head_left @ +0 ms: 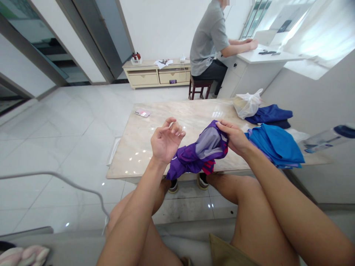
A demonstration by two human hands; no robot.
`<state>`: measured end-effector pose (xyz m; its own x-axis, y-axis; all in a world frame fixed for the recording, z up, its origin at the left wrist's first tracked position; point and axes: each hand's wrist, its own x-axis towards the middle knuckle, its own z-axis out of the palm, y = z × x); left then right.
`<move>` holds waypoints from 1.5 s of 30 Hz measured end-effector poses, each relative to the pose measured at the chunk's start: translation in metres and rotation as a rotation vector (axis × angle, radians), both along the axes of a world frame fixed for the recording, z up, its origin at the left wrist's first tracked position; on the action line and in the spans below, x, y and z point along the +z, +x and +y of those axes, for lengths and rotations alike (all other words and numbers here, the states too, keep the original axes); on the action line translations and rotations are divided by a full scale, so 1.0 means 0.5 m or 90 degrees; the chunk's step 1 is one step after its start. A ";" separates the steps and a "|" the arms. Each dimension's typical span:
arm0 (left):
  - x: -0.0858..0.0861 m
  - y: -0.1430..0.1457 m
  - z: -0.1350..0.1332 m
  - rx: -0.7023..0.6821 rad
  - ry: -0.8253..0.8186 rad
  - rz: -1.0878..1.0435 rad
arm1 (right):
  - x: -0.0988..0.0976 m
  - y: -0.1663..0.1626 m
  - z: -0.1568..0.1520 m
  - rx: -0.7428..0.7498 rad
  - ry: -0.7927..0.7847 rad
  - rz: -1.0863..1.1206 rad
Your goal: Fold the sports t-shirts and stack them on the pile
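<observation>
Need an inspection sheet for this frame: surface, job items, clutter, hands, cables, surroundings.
Surface: marble-look table, glossy, with light reflections.
Job's things: purple garment with grey lining, bunched, held over the table's near edge.
Clutter: folded blue clothes, dark blue garment, white plastic bag and phone on the table; clear bottle at the right edge of view.
Hands: right hand pinches the garment's top; left hand open, fingers curled, beside the garment, contact unclear.
Cables: grey cable curving above the floor on the left.
Surroundings: tiled floor; another person seated at a white desk; low cabinet by the wall.
</observation>
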<state>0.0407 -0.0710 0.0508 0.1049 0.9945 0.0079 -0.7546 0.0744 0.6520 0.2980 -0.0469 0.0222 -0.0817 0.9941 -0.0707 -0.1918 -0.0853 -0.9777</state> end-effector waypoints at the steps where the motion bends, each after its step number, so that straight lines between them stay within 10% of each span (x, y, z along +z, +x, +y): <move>1: -0.002 0.000 0.001 -0.001 0.003 0.006 | 0.000 0.000 0.000 0.003 0.001 -0.003; 28: -0.007 0.003 0.000 -0.041 0.048 0.042 | -0.005 -0.003 0.001 0.016 0.004 0.002; 35: -0.076 0.021 0.033 0.021 0.121 0.453 | 0.013 -0.013 -0.012 0.032 0.016 0.000; 45: -0.103 0.038 0.029 -0.224 0.190 0.657 | 0.032 -0.008 -0.023 0.008 0.051 -0.022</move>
